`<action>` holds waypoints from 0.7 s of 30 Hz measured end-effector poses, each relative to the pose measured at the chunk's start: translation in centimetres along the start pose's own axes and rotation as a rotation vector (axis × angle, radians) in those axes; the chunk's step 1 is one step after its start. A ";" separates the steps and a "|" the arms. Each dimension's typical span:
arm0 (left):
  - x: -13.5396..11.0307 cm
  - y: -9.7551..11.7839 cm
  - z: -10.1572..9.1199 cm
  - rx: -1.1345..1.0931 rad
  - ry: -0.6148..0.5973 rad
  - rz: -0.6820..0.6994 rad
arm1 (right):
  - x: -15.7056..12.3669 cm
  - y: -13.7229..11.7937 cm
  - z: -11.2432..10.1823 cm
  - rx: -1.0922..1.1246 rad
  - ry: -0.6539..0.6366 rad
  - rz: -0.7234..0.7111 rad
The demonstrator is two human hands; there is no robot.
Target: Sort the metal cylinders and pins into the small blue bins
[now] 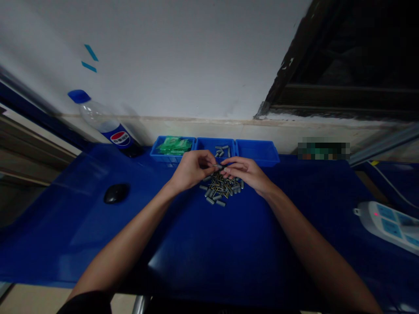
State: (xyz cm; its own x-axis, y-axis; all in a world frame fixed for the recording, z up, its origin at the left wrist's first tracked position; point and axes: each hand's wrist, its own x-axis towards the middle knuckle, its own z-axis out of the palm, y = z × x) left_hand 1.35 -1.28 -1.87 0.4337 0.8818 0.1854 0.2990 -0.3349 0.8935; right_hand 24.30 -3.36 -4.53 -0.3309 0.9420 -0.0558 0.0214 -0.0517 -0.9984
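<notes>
My left hand point(193, 169) pinches at a tiny light-coloured piece whose kind I cannot make out. Its fingertips almost meet those of my right hand point(245, 173), whose thumb and fingers close on a small grey cylinder point(223, 166), partly hidden. Both hands are just above a pile of thin brass-coloured metal pins point(221, 185) on the table. Around the pile's edge lie several loose grey cylinders point(220, 203). Behind the hands, the middle blue bin point(209, 143) holds several more of these cylinders.
The left bin point(157, 152) contains green packets point(175, 145); a right bin point(257, 150) adjoins the middle one. A Pepsi bottle point(119, 137) stands back left, with a black mouse point(116, 193) nearer. A white power strip point(376, 218) lies right on the blue table point(209, 253).
</notes>
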 end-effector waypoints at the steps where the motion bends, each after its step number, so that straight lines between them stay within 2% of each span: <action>1: 0.0 0.1 0.1 -0.016 0.003 -0.007 | 0.0 -0.1 0.0 0.022 -0.002 0.003; 6: -0.1 0.2 0.2 -0.050 -0.025 -0.042 | -0.1 0.0 0.0 0.097 0.006 0.003; 12: -0.1 0.5 0.3 -0.122 -0.110 -0.048 | 0.0 0.1 0.0 0.080 0.048 -0.021; 21: -0.2 0.2 0.5 -0.099 -0.119 -0.025 | 0.1 0.2 0.1 0.084 0.067 -0.007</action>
State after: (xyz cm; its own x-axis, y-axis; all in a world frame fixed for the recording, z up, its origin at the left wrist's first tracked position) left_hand 1.71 -1.68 -1.92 0.5268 0.8418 0.1177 0.2280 -0.2734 0.9345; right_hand 24.14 -3.32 -4.75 -0.2670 0.9623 -0.0517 -0.0606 -0.0703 -0.9957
